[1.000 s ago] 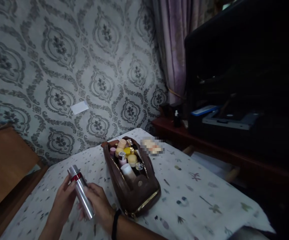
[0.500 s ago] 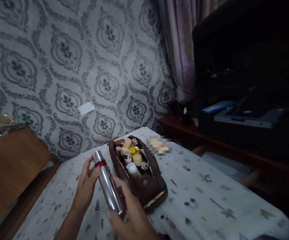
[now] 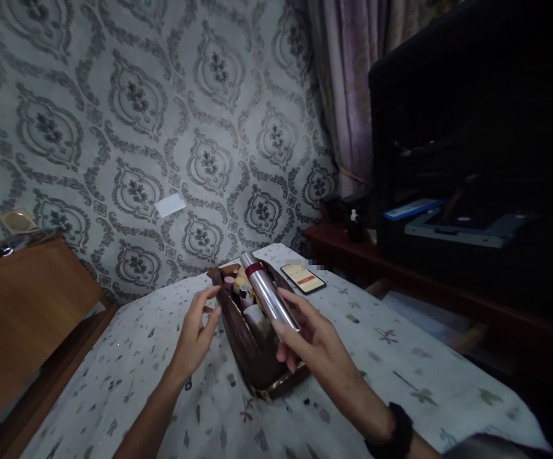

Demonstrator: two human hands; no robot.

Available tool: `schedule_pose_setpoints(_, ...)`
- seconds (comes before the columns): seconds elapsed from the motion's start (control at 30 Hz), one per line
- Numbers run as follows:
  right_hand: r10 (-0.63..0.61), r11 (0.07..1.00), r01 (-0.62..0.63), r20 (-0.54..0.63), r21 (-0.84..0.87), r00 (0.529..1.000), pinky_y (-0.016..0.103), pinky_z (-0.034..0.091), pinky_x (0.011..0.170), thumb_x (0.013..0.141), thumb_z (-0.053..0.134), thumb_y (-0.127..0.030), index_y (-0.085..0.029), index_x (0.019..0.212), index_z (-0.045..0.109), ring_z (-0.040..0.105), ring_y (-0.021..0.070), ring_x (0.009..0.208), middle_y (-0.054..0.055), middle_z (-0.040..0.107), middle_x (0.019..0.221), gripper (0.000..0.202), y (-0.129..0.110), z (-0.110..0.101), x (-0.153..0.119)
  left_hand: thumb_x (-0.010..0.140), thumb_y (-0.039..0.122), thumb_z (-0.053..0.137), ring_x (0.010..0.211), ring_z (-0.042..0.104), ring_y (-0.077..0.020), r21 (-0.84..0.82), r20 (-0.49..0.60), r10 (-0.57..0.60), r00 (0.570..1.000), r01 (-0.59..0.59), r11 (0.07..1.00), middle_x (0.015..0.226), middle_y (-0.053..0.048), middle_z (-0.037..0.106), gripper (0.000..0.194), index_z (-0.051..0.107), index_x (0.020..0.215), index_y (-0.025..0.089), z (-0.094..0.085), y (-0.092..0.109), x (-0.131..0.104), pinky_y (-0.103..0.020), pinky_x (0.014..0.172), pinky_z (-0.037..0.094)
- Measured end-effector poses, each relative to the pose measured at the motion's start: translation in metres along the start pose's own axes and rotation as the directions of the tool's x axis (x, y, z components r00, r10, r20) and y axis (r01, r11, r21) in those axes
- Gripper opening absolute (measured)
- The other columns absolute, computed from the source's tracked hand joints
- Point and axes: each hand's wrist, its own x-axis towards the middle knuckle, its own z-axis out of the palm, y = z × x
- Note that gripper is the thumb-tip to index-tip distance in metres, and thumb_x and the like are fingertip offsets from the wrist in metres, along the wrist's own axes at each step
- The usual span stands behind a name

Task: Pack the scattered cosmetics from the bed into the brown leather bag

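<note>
A silver cylindrical bottle with a red band is in my right hand, tilted above an open brown bag. Several cosmetic containers fill the bag, among them a white tube and a jar with a silver cap. My left hand is at the bag's left edge, fingers apart and holding nothing. The bottle hides part of the bag's contents.
A phone with a lit screen lies right of the bag on the patterned cloth. At the left stands a wooden cabinet. A dark shelf unit with a blue box is at the right.
The silver bottle has moved right and forward, from beside the bag to above it, in my right hand. My left hand has let go of the bottle and opened.
</note>
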Motion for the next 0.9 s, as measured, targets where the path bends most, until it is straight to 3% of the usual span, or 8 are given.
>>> schedule_pose_setpoints(0.2, -0.033, 0.998, 0.035, 0.040, -0.050, 0.999, 0.025, 0.046, 0.045, 0.079, 0.066, -0.057, -0.014, 0.137, 0.050, 0.059, 0.0147, 0.050, -0.003, 0.061, 0.057, 0.075, 0.001, -0.006, 0.007, 0.098, 0.035, 0.046, 0.138, 0.040, -0.0281, 0.118, 0.049, 0.076, 0.996, -0.081, 0.990, 0.143, -0.011, 0.047, 0.037, 0.057, 0.133, 0.029, -0.001, -0.005, -0.001, -0.048, 0.114, 0.033)
schedule_pose_setpoints(0.4, -0.013, 1.000, 0.013, -0.037, 0.000, 0.999, 0.027, 0.048, 0.049, 0.074, 0.070, -0.060, -0.006, 0.133, 0.055, 0.058, 0.0147, 0.049, 0.001, 0.066, 0.057, 0.081, 0.007, -0.003, 0.018, 0.098, 0.038, 0.048, 0.141, 0.039, -0.0275, -0.108, -0.002, 0.012, 1.000, -0.012, 0.994, 0.153, -0.013, 0.040, 0.052, 0.038, 0.148, 0.027, 0.012, -0.017, -0.002, -0.045, 0.110, 0.041)
schedule_pose_setpoints(0.5, -0.019, 1.000, 0.019, -0.088, 0.005, 0.996, 0.029, 0.051, 0.052, 0.071, 0.072, -0.060, -0.004, 0.136, 0.053, 0.061, 0.0166, 0.051, 0.002, 0.067, 0.058, 0.087, 0.011, -0.001, 0.022, 0.097, 0.041, 0.049, 0.143, 0.038, -0.0280, -0.170, -0.025, -0.033, 0.999, 0.028, 0.985, 0.155, -0.013, 0.039, 0.054, 0.038, 0.148, 0.027, 0.017, -0.021, -0.004, -0.044, 0.110, 0.041)
schedule_pose_setpoints(0.73, -0.237, 0.935, 0.189, -0.129, -0.300, 0.963, 0.033, 0.056, 0.061, 0.084, 0.063, -0.048, -0.013, 0.137, 0.058, 0.065, 0.0191, 0.063, 0.006, 0.073, 0.083, 0.064, 0.022, 0.005, 0.029, 0.097, 0.040, 0.049, 0.139, 0.042, -0.0258, -0.191, -0.025, -0.064, 0.998, 0.058, 0.980, 0.152, -0.011, 0.043, 0.048, 0.046, 0.141, 0.024, 0.018, -0.020, -0.004, -0.041, 0.114, 0.036)
schedule_pose_setpoints(0.9, -0.291, 0.882, 0.209, -0.137, -0.422, 0.947, 0.036, 0.056, 0.063, 0.083, 0.063, -0.048, -0.012, 0.136, 0.059, 0.066, 0.0220, 0.065, 0.009, 0.074, 0.087, 0.064, 0.025, 0.006, 0.034, 0.097, 0.038, 0.049, 0.137, 0.044, -0.0254, -0.182, -0.016, -0.042, 0.999, 0.038, 0.983, 0.149, -0.011, 0.045, 0.043, 0.049, 0.138, 0.025, 0.017, -0.023, -0.005, -0.041, 0.112, 0.037)
